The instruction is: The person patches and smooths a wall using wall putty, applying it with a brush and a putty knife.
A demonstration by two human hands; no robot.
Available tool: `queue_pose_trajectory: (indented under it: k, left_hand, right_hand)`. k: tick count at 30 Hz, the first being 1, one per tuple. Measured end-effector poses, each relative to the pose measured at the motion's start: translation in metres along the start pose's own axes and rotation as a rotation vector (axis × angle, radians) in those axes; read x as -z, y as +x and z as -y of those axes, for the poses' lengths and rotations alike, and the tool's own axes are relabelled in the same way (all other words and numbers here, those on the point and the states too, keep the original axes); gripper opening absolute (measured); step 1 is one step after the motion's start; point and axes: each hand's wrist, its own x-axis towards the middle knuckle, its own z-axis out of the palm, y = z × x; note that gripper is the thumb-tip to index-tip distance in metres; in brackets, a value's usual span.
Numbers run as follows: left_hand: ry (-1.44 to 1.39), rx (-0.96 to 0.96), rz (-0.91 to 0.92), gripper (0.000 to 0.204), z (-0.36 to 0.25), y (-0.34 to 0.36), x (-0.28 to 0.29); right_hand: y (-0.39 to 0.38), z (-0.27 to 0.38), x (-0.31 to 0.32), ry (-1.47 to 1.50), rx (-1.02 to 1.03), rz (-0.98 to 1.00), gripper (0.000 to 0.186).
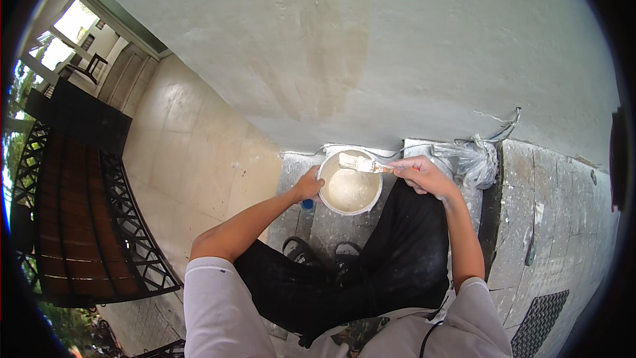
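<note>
A white bucket (351, 193) of pale cream paint is held at the middle, just in front of the wall. My left hand (309, 183) grips its left side. My right hand (424, 178) is closed on the handle of a paintbrush (356, 163), whose white-coated bristles lie over the upper part of the bucket's opening. A small blue object (307, 203) shows below my left hand, partly hidden. My dark-clothed knees and sandals are beneath the bucket.
A grey plastered wall (430, 40) rises ahead, with cables and a crumpled plastic bundle (474, 162) at its base. Paint-spattered grey paving (543, 225) is to the right. A cream tiled floor (192, 126) stretches left, beside a black metal structure with brown panels (86, 212).
</note>
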Motion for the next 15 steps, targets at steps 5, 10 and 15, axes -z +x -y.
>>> queue_pose_trajectory:
  k: [5,10,15]
  left_hand:
    - [0.075,-0.028,0.041,0.058,0.012,0.015,-0.007]
    - [0.194,0.023,0.021,0.051,0.030,0.018,0.002]
    - [0.352,0.129,0.204,0.056,-0.003,0.013,0.006]
  right_hand:
    - [-0.015,0.029,-0.002,-0.135,0.102,-0.163,0.028]
    - [-0.023,0.064,-0.001,-0.278,0.225,-0.275,0.031]
    - [-0.023,0.112,0.005,-0.363,0.360,-0.369,0.032]
